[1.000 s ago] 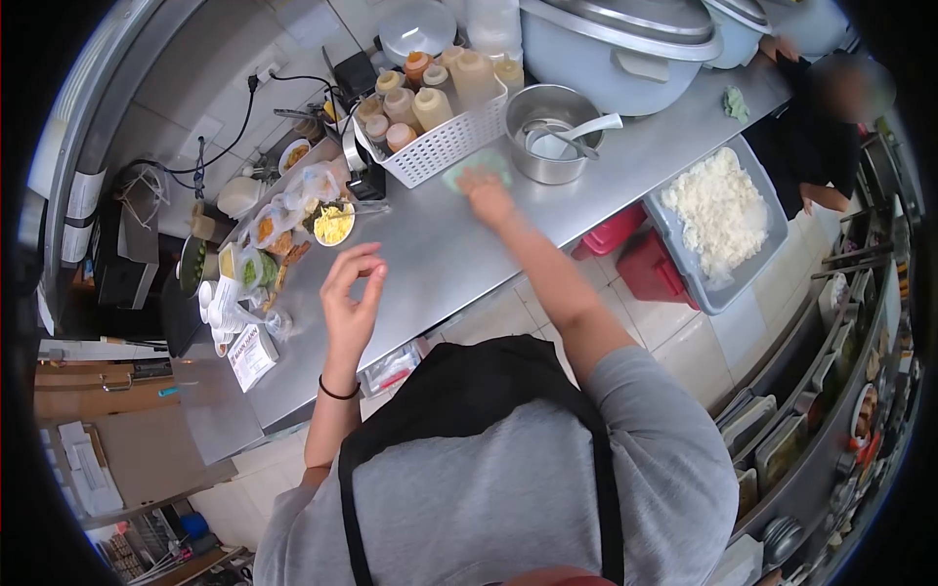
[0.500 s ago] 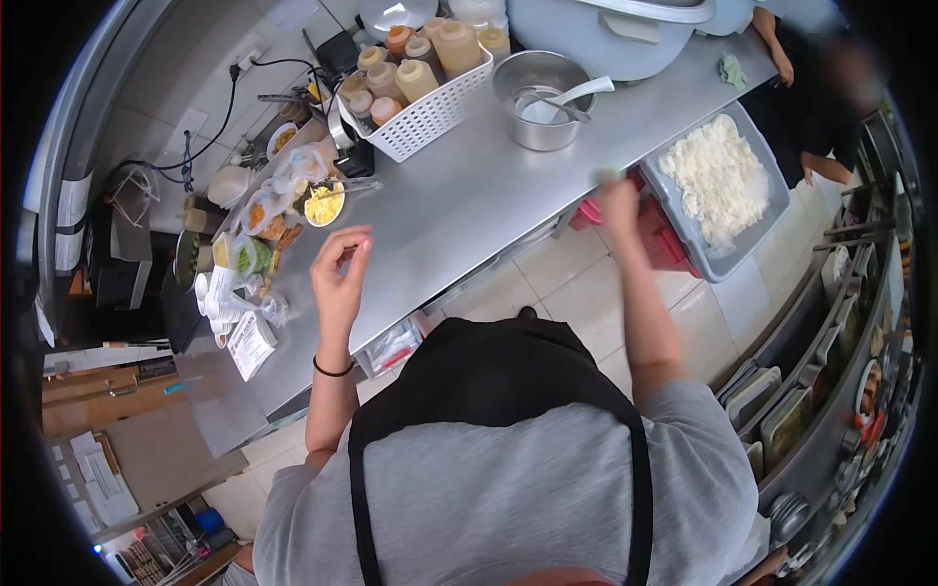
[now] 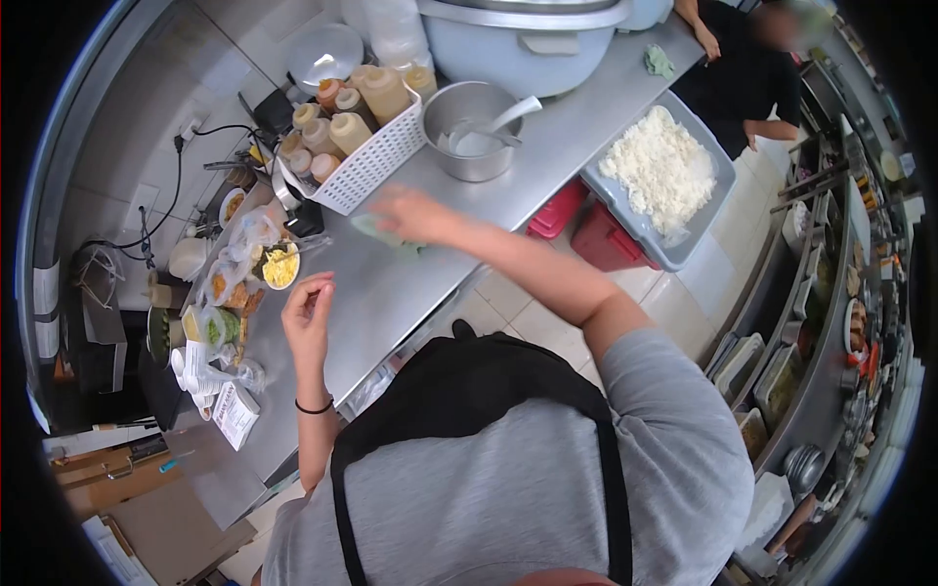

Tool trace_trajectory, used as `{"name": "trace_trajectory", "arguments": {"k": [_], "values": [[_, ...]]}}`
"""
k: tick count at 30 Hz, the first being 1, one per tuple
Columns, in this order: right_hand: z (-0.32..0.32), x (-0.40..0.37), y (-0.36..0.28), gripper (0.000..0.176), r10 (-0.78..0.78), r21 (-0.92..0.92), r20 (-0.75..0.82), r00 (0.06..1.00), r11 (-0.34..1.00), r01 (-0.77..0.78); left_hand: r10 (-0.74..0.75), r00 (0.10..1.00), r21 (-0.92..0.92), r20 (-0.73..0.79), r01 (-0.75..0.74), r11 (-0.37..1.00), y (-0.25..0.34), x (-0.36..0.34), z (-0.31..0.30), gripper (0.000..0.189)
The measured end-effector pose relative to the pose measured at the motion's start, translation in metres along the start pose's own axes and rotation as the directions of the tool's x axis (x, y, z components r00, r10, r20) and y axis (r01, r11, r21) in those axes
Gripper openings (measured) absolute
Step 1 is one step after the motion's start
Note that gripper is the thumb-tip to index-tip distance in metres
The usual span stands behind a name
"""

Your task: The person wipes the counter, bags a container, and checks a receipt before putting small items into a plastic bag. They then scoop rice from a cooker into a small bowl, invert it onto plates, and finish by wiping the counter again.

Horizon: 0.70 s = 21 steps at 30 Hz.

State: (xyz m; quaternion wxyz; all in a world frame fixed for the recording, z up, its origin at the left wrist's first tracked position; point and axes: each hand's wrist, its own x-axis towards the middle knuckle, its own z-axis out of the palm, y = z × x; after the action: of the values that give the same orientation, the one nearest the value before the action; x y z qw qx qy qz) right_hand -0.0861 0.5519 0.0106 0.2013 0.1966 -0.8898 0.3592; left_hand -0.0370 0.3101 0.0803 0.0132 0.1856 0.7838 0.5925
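Observation:
My right hand [image 3: 415, 213], smeared by motion, is on a pale green cloth [image 3: 389, 232] against the steel counter [image 3: 371, 293]. The cloth sticks out beneath the fingers, just in front of the white perforated basket [image 3: 376, 161]. My left hand [image 3: 309, 317] hangs near the counter's front edge, fingers loosely curled and the thumb a little apart, holding nothing that I can see. Close to it stands a bowl of yellow shreds [image 3: 280, 269] with a utensil resting in it. Behind the right hand is a steel pot [image 3: 474, 161] with a white-handled ladle [image 3: 513, 113] in it.
Sauce bottles [image 3: 349, 132] fill the basket. A large light-blue lidded container [image 3: 518, 49] stands at the back. Beyond the counter's edge, a grey tub of rice [image 3: 660, 171] sits above a red bin [image 3: 606, 239]. A person in black [image 3: 733, 73] stands at the far end.
My right hand has swept left along the counter with the green cloth, from beside the rice tub to before the basket. My left hand stays near the bowl. The view has shifted.

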Motion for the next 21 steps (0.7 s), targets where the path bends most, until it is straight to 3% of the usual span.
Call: {"name": "trace_trajectory", "arguments": {"k": [3, 6, 8, 10, 11, 13, 16, 18, 21], "values": [[-0.059, 0.033, 0.049, 0.028, 0.022, -0.152, -0.033, 0.999, 0.988, -0.027, -0.010, 1.000, -0.023, -0.023, 0.009, 1.000, -0.016, 0.015, -0.011, 0.009], [-0.127, 0.052, 0.068, 0.027, 0.411, -0.578, 0.136, 0.902, 0.772, -0.265, -0.032, 0.998, -0.051, -0.048, 0.029, 0.998, -0.025, 0.030, -0.003, 0.011], [-0.133, 0.043, 0.099, 0.034, 0.434, -0.763, 0.187, 0.881, 0.629, -0.147, -0.035, 0.997, -0.067, -0.063, 0.030, 0.997, -0.025, 0.045, 0.011, 0.012], [-0.128, 0.029, 0.117, 0.028, 0.424, -0.856, 0.306, 0.852, 0.515, 0.051, 0.035, 0.999, 0.070, -0.027, -0.033, 0.997, -0.021, 0.063, 0.031, 0.014], [-0.126, 0.031, 0.127, 0.028, 0.410, -0.849, 0.319, 0.855, 0.524, 0.065, 0.051, 0.999, 0.138, -0.017, -0.048, 0.989, -0.016, 0.073, 0.042, 0.014], [-0.127, 0.038, 0.140, 0.023, 0.547, -0.779, 0.485, 0.682, 0.624, 0.054, 0.086, 0.996, 0.219, 0.028, -0.090, 0.972, -0.005, 0.097, 0.070, 0.014], [-0.154, 0.055, 0.133, 0.023, 0.540, -0.707, 0.550, 0.637, 0.707, 0.011, 0.146, 0.984, 0.214, 0.107, -0.166, 0.963, -0.002, 0.136, 0.122, 0.013], [-0.173, 0.063, 0.119, 0.018, 0.500, -0.700, 0.565, 0.656, 0.712, 0.059, 0.129, 0.973, 0.353, 0.192, -0.191, 0.916, 0.003, 0.166, 0.157, 0.013], [-0.195, 0.068, 0.121, 0.018, 0.454, -0.704, 0.610, 0.649, 0.687, 0.182, 0.020, 0.980, 0.447, 0.198, -0.109, 0.888, -0.011, 0.210, 0.208, 0.021]]}}
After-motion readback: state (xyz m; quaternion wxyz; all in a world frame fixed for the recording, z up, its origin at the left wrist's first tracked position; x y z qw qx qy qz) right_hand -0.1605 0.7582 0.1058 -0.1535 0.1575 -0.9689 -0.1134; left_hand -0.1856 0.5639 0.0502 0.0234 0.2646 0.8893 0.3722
